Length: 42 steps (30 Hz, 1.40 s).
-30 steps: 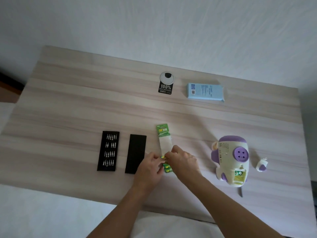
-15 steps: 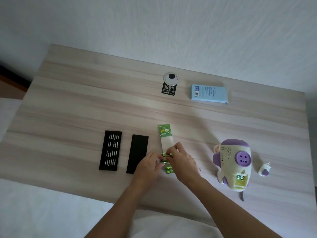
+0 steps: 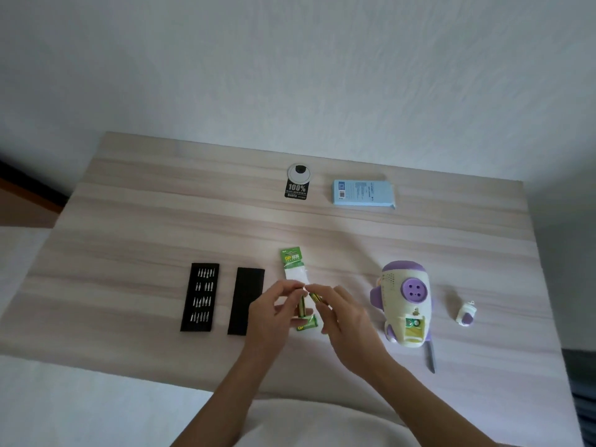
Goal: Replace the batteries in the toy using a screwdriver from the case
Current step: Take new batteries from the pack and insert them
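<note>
Change: both hands are now lifted off the table with a battery each, where half a second earlier they were low over the pack, picking at it.
Left hand (image 3: 274, 312): raised, fingers pinching one green-and-gold battery (image 3: 302, 305), held nearly upright.
Right hand (image 3: 342, 314): raised, fingertips gripping a second battery (image 3: 315, 297), tilted, its top end meeting the first one's.
Battery pack (image 3: 294, 265): green card and white backing lying flat near the middle of the table's front half, its near end hidden by the hands; a loose green wrapper piece (image 3: 307, 324) lies just below it.
Toy (image 3: 404, 301): white-and-purple rocket shape lying toward the front right of the table (image 3: 161, 227), its battery compartment (image 3: 412, 327) open at the near end, two battery ends visible inside.
Compartment cover (image 3: 466, 314): small white-and-purple piece, apart from the toy, closer to the right edge.
Screwdriver (image 3: 430, 358): slim grey tool lying at the toy's near end, close to the front edge.
Bit tray (image 3: 200, 296): black, rows of bits, front left of centre.
Case lid (image 3: 246, 300): plain black, just beside the tray.
Blue box (image 3: 363, 193): near the back edge.
Black tag (image 3: 296, 190): left of the blue box, below a round grey grommet (image 3: 299, 171).
</note>
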{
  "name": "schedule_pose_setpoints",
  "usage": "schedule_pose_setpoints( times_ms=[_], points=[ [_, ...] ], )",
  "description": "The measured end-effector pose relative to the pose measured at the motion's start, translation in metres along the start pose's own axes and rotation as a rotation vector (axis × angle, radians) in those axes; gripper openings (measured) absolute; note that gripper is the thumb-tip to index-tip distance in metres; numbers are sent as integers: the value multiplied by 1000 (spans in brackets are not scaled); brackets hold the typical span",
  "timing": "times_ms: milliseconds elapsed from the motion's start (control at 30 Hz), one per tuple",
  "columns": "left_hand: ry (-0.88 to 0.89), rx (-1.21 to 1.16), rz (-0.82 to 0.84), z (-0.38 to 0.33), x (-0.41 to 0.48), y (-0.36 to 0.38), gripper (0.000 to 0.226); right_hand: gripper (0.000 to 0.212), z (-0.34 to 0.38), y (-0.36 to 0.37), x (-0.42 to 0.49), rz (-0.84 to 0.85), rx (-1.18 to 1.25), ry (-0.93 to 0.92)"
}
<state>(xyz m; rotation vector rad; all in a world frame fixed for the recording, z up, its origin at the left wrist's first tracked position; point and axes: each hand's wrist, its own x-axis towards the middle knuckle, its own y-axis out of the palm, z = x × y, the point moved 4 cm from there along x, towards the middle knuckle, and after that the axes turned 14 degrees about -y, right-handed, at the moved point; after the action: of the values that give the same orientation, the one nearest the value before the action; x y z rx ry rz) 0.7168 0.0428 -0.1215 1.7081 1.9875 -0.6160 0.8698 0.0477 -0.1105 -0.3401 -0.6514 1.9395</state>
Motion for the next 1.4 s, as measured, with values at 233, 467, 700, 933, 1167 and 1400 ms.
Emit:
schedule_pose_setpoints(
  times_ms=[233, 467, 700, 933, 1167, 1400],
  points=[
    [47, 106, 95, -13, -30, 58, 19, 29, -8, -50, -63, -169, 27, 66],
    [147, 235, 171, -10, -53, 110, 13, 29, -36, -96, -124, -364, 96, 191],
    [245, 366, 80, 0, -64, 138, 22, 25, -48, -119, -147, -432, 175, 202],
    [398, 504, -21, -3, -72, 153, 22, 21, -63, -126, -144, -379, 108, 197],
    [463, 526, -32, -7, -65, 161, 22, 10, -67, -130, -132, -350, 37, 218],
    [524, 534, -1, -2, -60, 156, 17, 21, -69, -121, -128, -332, -135, 159]
  ],
)
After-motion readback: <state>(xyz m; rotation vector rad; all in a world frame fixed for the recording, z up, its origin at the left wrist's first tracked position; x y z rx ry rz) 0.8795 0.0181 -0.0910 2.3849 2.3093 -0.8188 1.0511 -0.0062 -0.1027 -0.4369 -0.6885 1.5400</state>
